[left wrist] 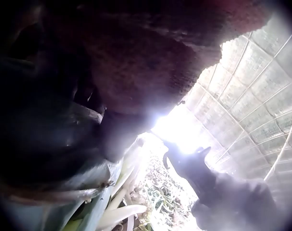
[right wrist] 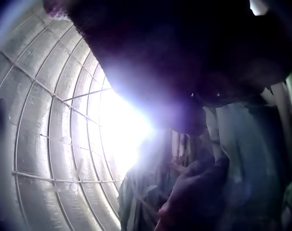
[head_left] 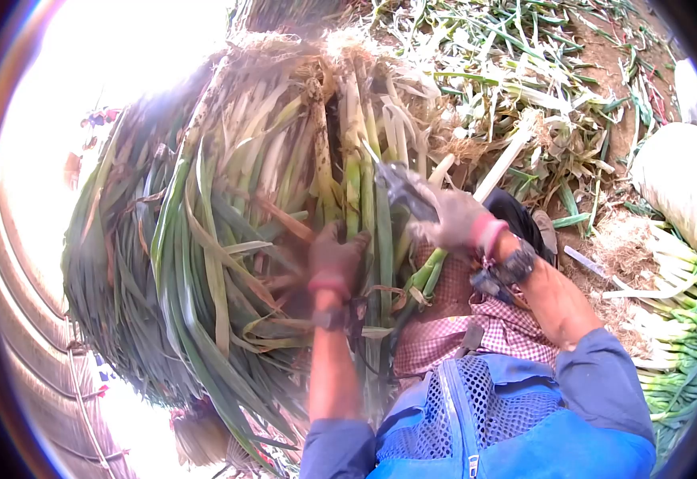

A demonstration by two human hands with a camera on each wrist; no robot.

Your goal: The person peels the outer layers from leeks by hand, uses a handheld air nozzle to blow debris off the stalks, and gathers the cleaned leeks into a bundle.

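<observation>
Currently, the right hand [head_left: 454, 220] grips a dark tool [head_left: 407, 192] by the pile's [head_left: 129, 263] right edge. Near that edge, the left hand [head_left: 336, 260] touches leeks [head_left: 352, 180], its fingers too blurred to tell whether they close round them. Loose leaves [head_left: 496, 40] litter the floor [head_left: 616, 72] beyond.

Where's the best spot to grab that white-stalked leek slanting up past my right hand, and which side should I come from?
Probably mid-length on the bare white stalk, from your right: it's a straight, slender length showing above your right hand. That hand and its dark tool crowd the lower left.
</observation>
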